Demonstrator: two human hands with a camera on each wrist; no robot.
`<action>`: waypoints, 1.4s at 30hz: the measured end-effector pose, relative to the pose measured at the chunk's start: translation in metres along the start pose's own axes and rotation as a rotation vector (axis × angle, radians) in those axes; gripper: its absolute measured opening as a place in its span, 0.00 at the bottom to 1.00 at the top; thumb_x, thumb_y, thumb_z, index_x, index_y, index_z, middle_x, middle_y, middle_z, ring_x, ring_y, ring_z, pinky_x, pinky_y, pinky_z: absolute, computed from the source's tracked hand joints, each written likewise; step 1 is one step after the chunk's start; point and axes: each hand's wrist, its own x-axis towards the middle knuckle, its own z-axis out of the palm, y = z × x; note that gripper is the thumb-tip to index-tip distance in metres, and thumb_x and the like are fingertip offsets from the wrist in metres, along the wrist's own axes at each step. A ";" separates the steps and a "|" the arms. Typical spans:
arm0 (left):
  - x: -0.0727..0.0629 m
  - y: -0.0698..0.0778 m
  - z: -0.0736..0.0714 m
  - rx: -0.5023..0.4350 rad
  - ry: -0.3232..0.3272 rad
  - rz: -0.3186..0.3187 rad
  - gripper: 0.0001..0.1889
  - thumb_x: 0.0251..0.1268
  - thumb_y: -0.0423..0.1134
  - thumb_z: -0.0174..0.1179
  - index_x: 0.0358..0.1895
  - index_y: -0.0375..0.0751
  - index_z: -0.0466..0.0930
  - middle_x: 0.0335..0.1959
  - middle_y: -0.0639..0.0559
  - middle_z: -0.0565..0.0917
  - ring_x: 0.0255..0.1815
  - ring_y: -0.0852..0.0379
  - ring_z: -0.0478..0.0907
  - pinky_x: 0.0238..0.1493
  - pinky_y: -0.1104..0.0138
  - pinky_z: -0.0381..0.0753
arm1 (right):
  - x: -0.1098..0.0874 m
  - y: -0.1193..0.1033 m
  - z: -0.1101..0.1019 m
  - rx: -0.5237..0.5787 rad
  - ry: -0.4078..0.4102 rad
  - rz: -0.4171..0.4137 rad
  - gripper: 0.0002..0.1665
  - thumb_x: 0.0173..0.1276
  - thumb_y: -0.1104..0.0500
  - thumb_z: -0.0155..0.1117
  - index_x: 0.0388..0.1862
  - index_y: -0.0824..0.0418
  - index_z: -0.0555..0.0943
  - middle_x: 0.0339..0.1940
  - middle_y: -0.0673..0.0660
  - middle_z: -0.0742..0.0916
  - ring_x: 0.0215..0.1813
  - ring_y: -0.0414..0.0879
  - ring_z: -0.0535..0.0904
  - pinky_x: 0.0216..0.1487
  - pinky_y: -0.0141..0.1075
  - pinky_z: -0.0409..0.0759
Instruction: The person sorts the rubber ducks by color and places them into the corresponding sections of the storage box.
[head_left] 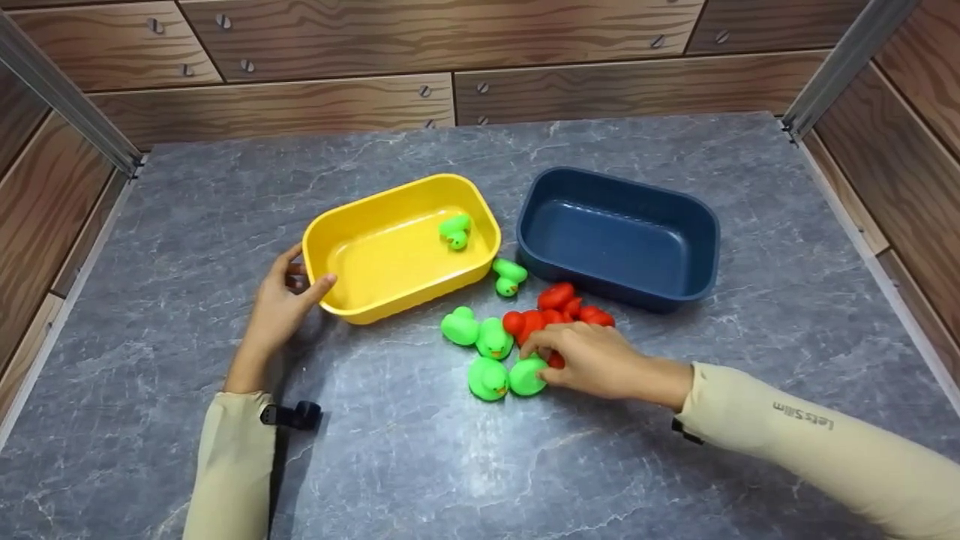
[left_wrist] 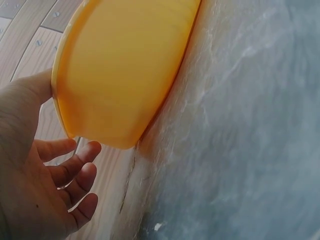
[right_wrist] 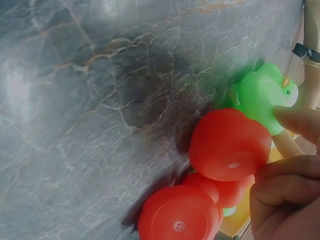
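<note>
A yellow plastic basin (head_left: 390, 296) stands left of centre with one green toy duck (head_left: 454, 231) inside. My left hand (head_left: 281, 304) holds its left end, thumb over the rim and fingers outside; the left wrist view shows these fingers (left_wrist: 75, 175) below the basin wall (left_wrist: 120, 75). My right hand (head_left: 589, 360) pinches a green toy duck (head_left: 527, 376) at the front of the pile. In the right wrist view, a fingertip lies on that green duck (right_wrist: 262, 97), beside red toy ducks (right_wrist: 227, 145). My right hand partly hides the red ducks (head_left: 556, 296) in the head view.
A dark blue basin (head_left: 619, 232) stands right of the yellow one, with nothing seen inside. Several loose green ducks (head_left: 487, 379) lie on the grey marbled table (head_left: 405, 450), one (head_left: 510, 277) between the basins. Wood-patterned walls (head_left: 322, 37) enclose the table's back and sides.
</note>
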 end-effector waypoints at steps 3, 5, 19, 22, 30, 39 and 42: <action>0.000 0.002 0.001 -0.012 -0.005 0.006 0.39 0.62 0.46 0.63 0.74 0.39 0.57 0.52 0.36 0.75 0.43 0.55 0.68 0.40 0.75 0.68 | -0.001 0.002 -0.001 0.023 0.002 0.001 0.13 0.58 0.60 0.67 0.44 0.52 0.85 0.29 0.49 0.82 0.27 0.38 0.70 0.24 0.27 0.66; 0.000 0.004 0.001 -0.017 -0.009 0.008 0.39 0.62 0.46 0.63 0.74 0.39 0.57 0.52 0.36 0.75 0.44 0.55 0.68 0.40 0.75 0.68 | -0.002 0.002 -0.002 0.044 0.003 -0.001 0.13 0.58 0.60 0.67 0.44 0.52 0.85 0.30 0.49 0.82 0.27 0.37 0.69 0.25 0.27 0.67; 0.002 0.004 -0.002 -0.014 -0.004 0.021 0.39 0.62 0.46 0.63 0.73 0.38 0.57 0.52 0.37 0.74 0.43 0.55 0.67 0.40 0.75 0.68 | -0.004 -0.002 -0.022 0.396 0.086 0.006 0.14 0.62 0.63 0.67 0.47 0.58 0.83 0.43 0.56 0.87 0.28 0.41 0.78 0.26 0.28 0.74; 0.001 0.003 -0.003 -0.018 -0.002 0.018 0.39 0.63 0.46 0.63 0.73 0.38 0.57 0.53 0.36 0.74 0.44 0.55 0.67 0.39 0.75 0.68 | -0.003 -0.003 -0.027 0.486 0.129 0.025 0.14 0.63 0.61 0.68 0.48 0.59 0.83 0.44 0.57 0.86 0.26 0.37 0.72 0.26 0.27 0.72; 0.000 -0.001 -0.003 -0.010 -0.010 0.008 0.39 0.63 0.46 0.62 0.74 0.38 0.56 0.53 0.36 0.74 0.44 0.55 0.67 0.40 0.75 0.69 | 0.001 -0.002 -0.037 0.707 0.246 0.104 0.16 0.62 0.60 0.68 0.50 0.59 0.82 0.43 0.56 0.85 0.34 0.43 0.79 0.34 0.28 0.77; 0.001 -0.002 -0.001 -0.010 -0.022 0.004 0.40 0.63 0.48 0.62 0.74 0.38 0.55 0.54 0.36 0.73 0.45 0.55 0.67 0.40 0.76 0.69 | 0.010 0.002 -0.041 0.892 0.340 0.132 0.17 0.62 0.63 0.67 0.51 0.61 0.80 0.40 0.50 0.86 0.42 0.46 0.79 0.40 0.31 0.79; 0.000 -0.002 -0.001 -0.011 -0.022 0.010 0.39 0.63 0.47 0.62 0.74 0.38 0.55 0.53 0.36 0.73 0.45 0.55 0.67 0.39 0.76 0.69 | 0.015 -0.001 -0.044 0.920 0.350 0.132 0.18 0.63 0.62 0.67 0.52 0.62 0.80 0.42 0.51 0.86 0.46 0.47 0.80 0.46 0.34 0.80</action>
